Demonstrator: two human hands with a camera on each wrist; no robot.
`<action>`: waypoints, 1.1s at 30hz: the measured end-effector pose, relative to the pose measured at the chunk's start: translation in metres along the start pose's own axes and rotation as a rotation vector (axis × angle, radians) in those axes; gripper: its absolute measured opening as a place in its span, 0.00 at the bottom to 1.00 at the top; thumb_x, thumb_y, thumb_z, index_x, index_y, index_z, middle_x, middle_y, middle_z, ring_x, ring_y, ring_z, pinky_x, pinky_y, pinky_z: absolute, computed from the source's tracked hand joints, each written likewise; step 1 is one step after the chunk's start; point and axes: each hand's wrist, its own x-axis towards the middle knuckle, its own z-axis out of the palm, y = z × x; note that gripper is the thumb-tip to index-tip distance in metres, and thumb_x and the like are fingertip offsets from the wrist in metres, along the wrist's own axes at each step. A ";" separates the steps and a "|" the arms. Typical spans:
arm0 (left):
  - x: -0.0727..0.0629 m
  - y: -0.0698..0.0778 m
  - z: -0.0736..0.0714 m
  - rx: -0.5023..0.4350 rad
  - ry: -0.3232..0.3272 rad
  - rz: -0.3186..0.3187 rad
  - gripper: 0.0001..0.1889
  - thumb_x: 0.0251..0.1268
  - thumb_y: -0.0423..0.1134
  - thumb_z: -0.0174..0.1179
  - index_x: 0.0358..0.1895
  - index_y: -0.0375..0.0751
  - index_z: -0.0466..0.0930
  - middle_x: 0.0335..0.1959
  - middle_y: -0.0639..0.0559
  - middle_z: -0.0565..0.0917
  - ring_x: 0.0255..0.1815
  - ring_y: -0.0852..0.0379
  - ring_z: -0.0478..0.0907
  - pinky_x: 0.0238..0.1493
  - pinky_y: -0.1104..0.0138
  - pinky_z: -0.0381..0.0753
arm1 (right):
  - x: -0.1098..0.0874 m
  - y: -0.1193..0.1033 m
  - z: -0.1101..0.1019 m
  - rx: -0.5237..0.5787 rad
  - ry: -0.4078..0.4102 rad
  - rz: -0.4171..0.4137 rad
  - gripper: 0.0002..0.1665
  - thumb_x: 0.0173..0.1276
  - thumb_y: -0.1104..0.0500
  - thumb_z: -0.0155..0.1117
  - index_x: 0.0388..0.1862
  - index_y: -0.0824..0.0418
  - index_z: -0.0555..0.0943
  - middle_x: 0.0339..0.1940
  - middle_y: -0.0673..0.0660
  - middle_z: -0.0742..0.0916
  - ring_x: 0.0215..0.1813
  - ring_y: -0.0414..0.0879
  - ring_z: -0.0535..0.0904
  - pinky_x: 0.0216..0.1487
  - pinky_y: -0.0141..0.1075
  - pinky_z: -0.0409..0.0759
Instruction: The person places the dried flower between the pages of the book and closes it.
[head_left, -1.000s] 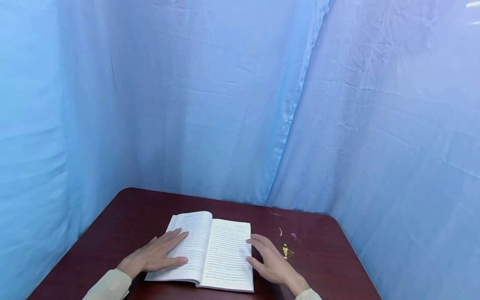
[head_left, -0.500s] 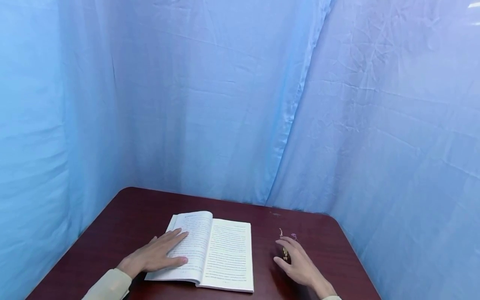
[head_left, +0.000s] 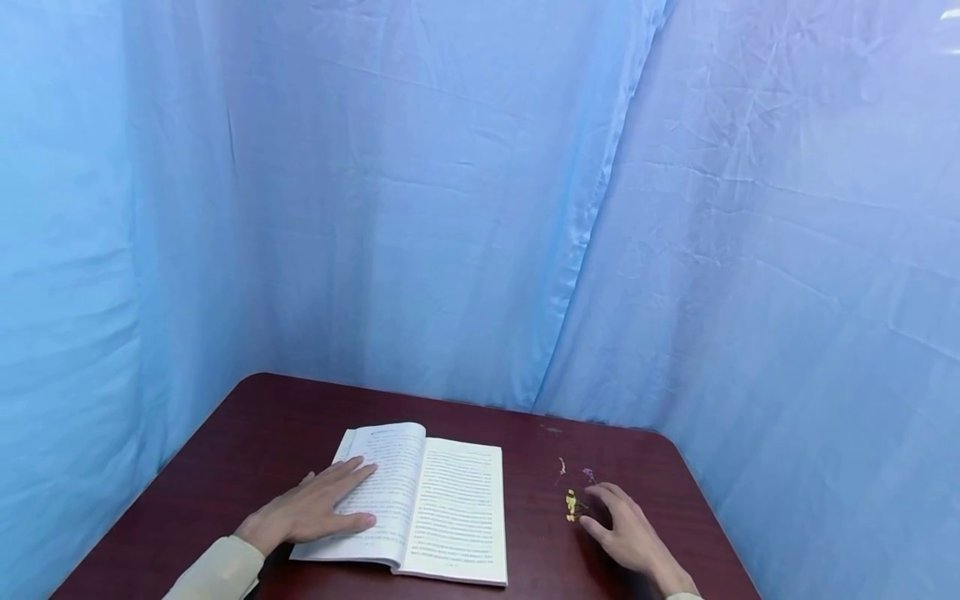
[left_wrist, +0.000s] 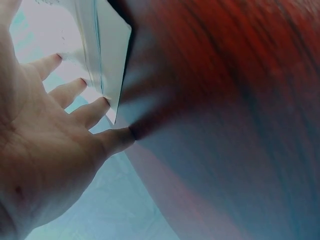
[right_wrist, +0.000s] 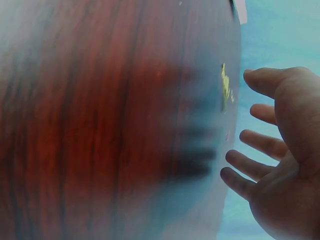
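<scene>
An open book (head_left: 456, 508) with printed pages lies on the dark red table. My left hand (head_left: 315, 505) rests with spread fingers on its left page, and in the left wrist view the fingertips (left_wrist: 52, 60) meet the page near its edge. To the right of the book, my right hand (head_left: 624, 527) hovers with relaxed, parted fingers beside a small yellow dried flower (head_left: 572, 505). A purple flower sprig (head_left: 588, 474) lies just beyond the fingers, and a thin pale sprig (head_left: 562, 467) lies left of it. The right wrist view has nothing between the fingers (right_wrist: 260, 142).
The table (head_left: 300, 417) has rounded far corners and a wood grain. Blue curtains (head_left: 435, 208) hang right behind it and along both sides. A faint dark mark (head_left: 551, 428) shows near the far edge.
My right hand has left the book's right edge and moved right, passing over the yellow flower to its right side. The left hand and the book have stayed still.
</scene>
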 end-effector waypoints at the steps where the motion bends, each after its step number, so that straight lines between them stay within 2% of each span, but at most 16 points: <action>1: 0.000 0.000 0.000 0.004 0.000 0.004 0.51 0.73 0.72 0.68 0.89 0.46 0.66 0.92 0.34 0.63 0.92 0.24 0.59 0.83 0.17 0.54 | 0.000 0.002 0.001 -0.003 -0.006 0.010 0.27 0.77 0.52 0.79 0.70 0.61 0.87 0.71 0.61 0.88 0.73 0.61 0.86 0.73 0.63 0.84; 6: 0.000 0.001 0.000 0.016 0.004 0.015 0.50 0.73 0.71 0.69 0.89 0.46 0.67 0.91 0.34 0.65 0.91 0.24 0.61 0.82 0.17 0.57 | 0.000 0.008 0.002 0.018 -0.043 0.060 0.29 0.79 0.50 0.77 0.72 0.62 0.85 0.73 0.64 0.87 0.76 0.64 0.84 0.76 0.65 0.82; 12: 0.002 0.002 -0.001 0.034 0.014 0.022 0.50 0.72 0.70 0.70 0.88 0.45 0.68 0.91 0.34 0.66 0.90 0.25 0.62 0.81 0.17 0.57 | 0.003 0.008 0.001 0.017 -0.077 0.073 0.29 0.79 0.49 0.77 0.72 0.63 0.85 0.72 0.64 0.88 0.76 0.67 0.83 0.76 0.68 0.80; 17: 0.002 0.004 -0.003 0.038 0.018 0.030 0.50 0.71 0.70 0.71 0.88 0.44 0.69 0.90 0.33 0.66 0.90 0.25 0.63 0.81 0.16 0.58 | 0.003 0.007 0.003 0.005 -0.066 0.058 0.26 0.79 0.49 0.78 0.68 0.60 0.87 0.69 0.62 0.90 0.73 0.65 0.85 0.75 0.66 0.82; 24: 0.001 0.004 -0.003 0.038 0.027 0.037 0.50 0.70 0.70 0.72 0.87 0.43 0.71 0.89 0.32 0.68 0.89 0.25 0.65 0.81 0.18 0.60 | 0.002 0.006 0.006 -0.001 -0.052 0.068 0.25 0.78 0.49 0.79 0.66 0.59 0.89 0.71 0.65 0.88 0.75 0.68 0.82 0.75 0.69 0.79; 33: 0.002 0.002 -0.001 0.037 0.027 0.029 0.51 0.70 0.71 0.71 0.87 0.44 0.70 0.89 0.32 0.68 0.89 0.25 0.64 0.81 0.17 0.59 | 0.002 0.007 0.009 -0.007 -0.022 0.068 0.20 0.77 0.51 0.79 0.62 0.58 0.91 0.67 0.62 0.89 0.71 0.67 0.84 0.73 0.68 0.80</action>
